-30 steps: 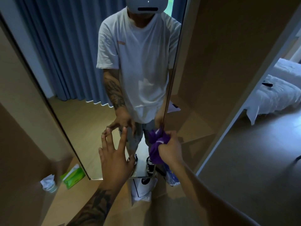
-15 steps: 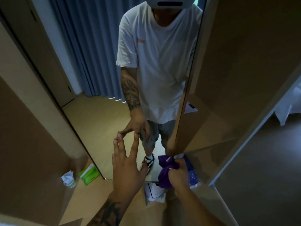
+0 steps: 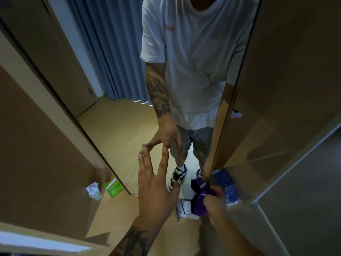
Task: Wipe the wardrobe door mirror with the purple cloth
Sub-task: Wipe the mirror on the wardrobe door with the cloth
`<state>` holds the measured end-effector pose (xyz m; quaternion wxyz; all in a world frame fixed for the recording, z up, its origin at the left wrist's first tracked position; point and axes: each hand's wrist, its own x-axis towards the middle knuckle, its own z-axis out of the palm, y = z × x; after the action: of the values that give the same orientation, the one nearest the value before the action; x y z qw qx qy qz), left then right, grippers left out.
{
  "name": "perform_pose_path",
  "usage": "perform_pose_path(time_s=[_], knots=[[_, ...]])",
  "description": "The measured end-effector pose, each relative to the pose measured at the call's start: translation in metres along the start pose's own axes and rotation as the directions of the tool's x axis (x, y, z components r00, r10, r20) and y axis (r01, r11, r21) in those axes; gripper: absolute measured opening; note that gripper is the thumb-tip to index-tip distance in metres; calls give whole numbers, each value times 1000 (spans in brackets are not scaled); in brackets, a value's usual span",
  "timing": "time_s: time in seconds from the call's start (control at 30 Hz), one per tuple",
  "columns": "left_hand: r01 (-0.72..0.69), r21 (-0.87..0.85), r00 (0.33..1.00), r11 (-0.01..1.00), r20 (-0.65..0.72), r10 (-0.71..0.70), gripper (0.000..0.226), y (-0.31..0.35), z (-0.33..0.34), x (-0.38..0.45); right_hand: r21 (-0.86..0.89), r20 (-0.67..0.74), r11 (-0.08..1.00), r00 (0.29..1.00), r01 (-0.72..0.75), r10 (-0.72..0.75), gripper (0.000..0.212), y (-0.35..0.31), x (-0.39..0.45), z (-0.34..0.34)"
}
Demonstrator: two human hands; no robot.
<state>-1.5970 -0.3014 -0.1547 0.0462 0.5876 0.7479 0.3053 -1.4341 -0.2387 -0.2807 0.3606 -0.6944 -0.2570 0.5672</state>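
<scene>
Down at the mirror's (image 3: 129, 126) bottom right corner, I'm bunching the purple cloth (image 3: 198, 202) in my right hand (image 3: 215, 202) to scrub, left hand (image 3: 156, 189) bracing with straightened fingers (image 3: 164, 159).

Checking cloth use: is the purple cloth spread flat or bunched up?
Bunched: the cloth is a wad gripped in the right hand at the mirror's lower edge.

A green packet (image 3: 113, 187) lies on the wooden floor (image 3: 114, 209) (beside crumpled white tissue (image 3: 93, 189)).

Blue curtains (image 3: 103, 52), light wooden floor (image 3: 118, 133)
</scene>
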Motion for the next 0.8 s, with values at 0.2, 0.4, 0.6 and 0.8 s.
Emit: perform_pose_path(time_s=[0.2,0.4,0.6,0.8], knots=[[3,-8,1000,1000,-3,-3,112,0,2,1,90,-21,995,998,-49,51,50,-23,-16,1],[34,-44,999,998,-32,-36,114,4,9,-1,157,40,987,999,25,-32,55,-77,-62,-12],[17,-63,999,998,-33,-19,113,2,10,-1,319,72,939,985,125,-156,55,-125,-104,-20],[20,-1,1000,1000,-6,-20,109,7,-1,-5,368,80,883,937,290,-341,49,-172,-147,-25]])
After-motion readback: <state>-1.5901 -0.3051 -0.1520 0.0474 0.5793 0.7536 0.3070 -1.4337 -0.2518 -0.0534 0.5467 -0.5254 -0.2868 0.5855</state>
